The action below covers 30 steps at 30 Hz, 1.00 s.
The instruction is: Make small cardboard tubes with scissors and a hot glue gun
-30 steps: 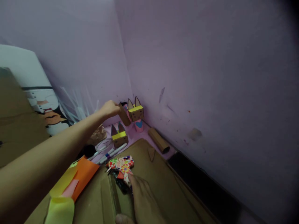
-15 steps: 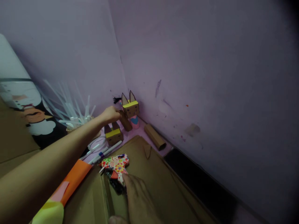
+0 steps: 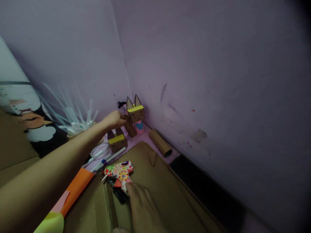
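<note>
My left hand reaches to the far corner, its fingers closed on the upper end of a brown cardboard tube that leans at a slant. Just behind the tube stands a cardboard animal figure with pointed ears, a yellow top and a pink body with a blue patch. Below my left wrist lies a similar cardboard head. My right hand rests on the cardboard sheet, fingers stretched out, fingertips at the handle of a flower-patterned glue gun.
Another cardboard tube lies along the wall. A small cardboard triangle is on the sheet. To the left are glue sticks in a basket, a coil of wire, orange paper and yellow paper. A dark panel runs along the right.
The view has shifted slightly. My left hand stays on the cardboard tube, and my right hand stays beside the glue gun; little else differs.
</note>
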{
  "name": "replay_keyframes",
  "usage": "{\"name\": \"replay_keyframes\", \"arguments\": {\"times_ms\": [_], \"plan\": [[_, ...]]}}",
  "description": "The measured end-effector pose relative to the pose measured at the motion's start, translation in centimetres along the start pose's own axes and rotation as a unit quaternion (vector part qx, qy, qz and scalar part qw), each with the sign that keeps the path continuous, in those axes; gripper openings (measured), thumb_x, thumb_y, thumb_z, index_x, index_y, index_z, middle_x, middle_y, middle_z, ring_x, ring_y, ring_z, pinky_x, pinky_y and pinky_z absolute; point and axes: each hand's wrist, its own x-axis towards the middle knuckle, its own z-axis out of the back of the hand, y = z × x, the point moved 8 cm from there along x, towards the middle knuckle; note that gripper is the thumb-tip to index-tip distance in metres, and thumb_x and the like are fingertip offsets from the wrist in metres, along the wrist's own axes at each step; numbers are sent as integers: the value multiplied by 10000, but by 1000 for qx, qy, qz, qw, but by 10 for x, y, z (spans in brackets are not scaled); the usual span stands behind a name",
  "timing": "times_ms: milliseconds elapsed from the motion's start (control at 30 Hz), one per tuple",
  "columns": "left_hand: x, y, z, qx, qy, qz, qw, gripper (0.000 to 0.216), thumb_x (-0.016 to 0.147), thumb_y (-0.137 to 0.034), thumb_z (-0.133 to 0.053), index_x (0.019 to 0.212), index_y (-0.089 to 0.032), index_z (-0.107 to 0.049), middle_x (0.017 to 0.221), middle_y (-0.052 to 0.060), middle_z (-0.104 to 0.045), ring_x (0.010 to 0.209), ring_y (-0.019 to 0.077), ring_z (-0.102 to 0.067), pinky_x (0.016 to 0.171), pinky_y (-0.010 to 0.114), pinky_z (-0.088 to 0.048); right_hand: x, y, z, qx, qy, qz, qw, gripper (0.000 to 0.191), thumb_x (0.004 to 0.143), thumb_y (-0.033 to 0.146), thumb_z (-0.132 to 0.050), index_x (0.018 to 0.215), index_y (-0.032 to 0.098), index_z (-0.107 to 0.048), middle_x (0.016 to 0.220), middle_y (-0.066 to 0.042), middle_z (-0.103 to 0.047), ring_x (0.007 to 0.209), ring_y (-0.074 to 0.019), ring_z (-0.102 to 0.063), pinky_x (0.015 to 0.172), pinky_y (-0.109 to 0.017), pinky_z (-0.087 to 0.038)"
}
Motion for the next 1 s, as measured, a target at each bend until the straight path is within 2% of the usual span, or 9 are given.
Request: {"name": "replay_keyframes", "arguments": {"times_ms": [167, 300, 500, 600, 700, 767, 833, 933, 1000], "plan": [[-4, 1, 1, 12, 4, 13, 1000, 145, 710, -239, -523, 655, -161, -632, 560, 31, -559, 574, 188, -574, 485, 258, -375, -3, -2, 0, 6, 15, 13, 1000, 708, 688, 257, -675, 1336, 119, -425, 1354, -152, -480, 1235, -320, -428, 1045, -432, -355], [-6, -1, 3, 22, 1, 29, 999, 146, 747, -249, -536, 721, -161, -650, 619, 52, -611, 695, 216, -624, 552, 269, -421, -10, -1, 7, 36, -14, 50, 998, 709, 707, 191, -619, 1366, 132, -365, 1386, -145, -433, 1263, -294, -396, 1046, -425, -351], [-11, -4, 0, 24, 12, 51, 998, 241, 842, -339, -552, 964, -138, -607, 902, 54, -646, 799, 175, -618, 700, 347, -501, -20, -7, 53, 4, -92, 43, 995, 499, 853, 252, -464, 1343, 203, -383, 1349, -112, -489, 1230, -247, -465, 965, -401, -437], [-13, -6, -3, 18, 28, 53, 998, 245, 861, -339, -544, 998, -142, -594, 958, 51, -635, 829, 173, -617, 732, 364, -511, -16, 5, 84, -62, -115, 69, 989, 364, 842, 233, -469, 1199, 193, -533, 1208, -105, -597, 1106, -235, -561, 899, -380, -471], [-16, -8, -3, 11, 32, 51, 998, 257, 865, -321, -546, 1052, -148, -576, 1026, 62, -617, 883, 186, -610, 757, 377, -512, 1, 33, 97, -107, -88, 105, 985, 237, 813, 151, -466, 940, 203, -660, 957, -60, -683, 870, -193, -636, 756, -321, -498], [-17, -9, -2, 8, 32, 50, 998, 268, 865, -313, -547, 1079, -153, -565, 1064, 67, -605, 912, 194, -603, 771, 387, -511, 15, 52, 94, -146, -62, 114, 981, 222, 797, 118, -486, 874, 197, -679, 896, -52, -692, 840, -188, -633, 734, -299, -482], [-17, -8, -2, 6, 34, 51, 998, 275, 864, -310, -549, 1092, -157, -560, 1086, 71, -596, 928, 199, -599, 779, 392, -509, 29, 59, 82, -225, -25, 77, 971, 208, 792, 119, -497, 790, 183, -695, 821, -71, -706, 801, -216, -647, 676, -301, -469], [-16, -5, -2, 5, 37, 53, 998, 277, 862, -308, -552, 1098, -163, -558, 1100, 71, -590, 942, 202, -595, 785, 394, -507, 38, 46, 57, -330, 43, -13, 943, 206, 793, 259, -551, 699, 174, -713, 711, -117, -721, 702, -280, -678, 559, -316, -438], [-16, -4, -1, 4, 35, 53, 998, 282, 862, -308, -551, 1105, -164, -555, 1111, 73, -586, 953, 205, -591, 792, 399, -505, 39, 36, 41, -354, 62, -40, 932, 202, 751, 339, -611, 728, 174, -725, 721, -138, -730, 694, -306, -690, 525, -310, -423]]}}
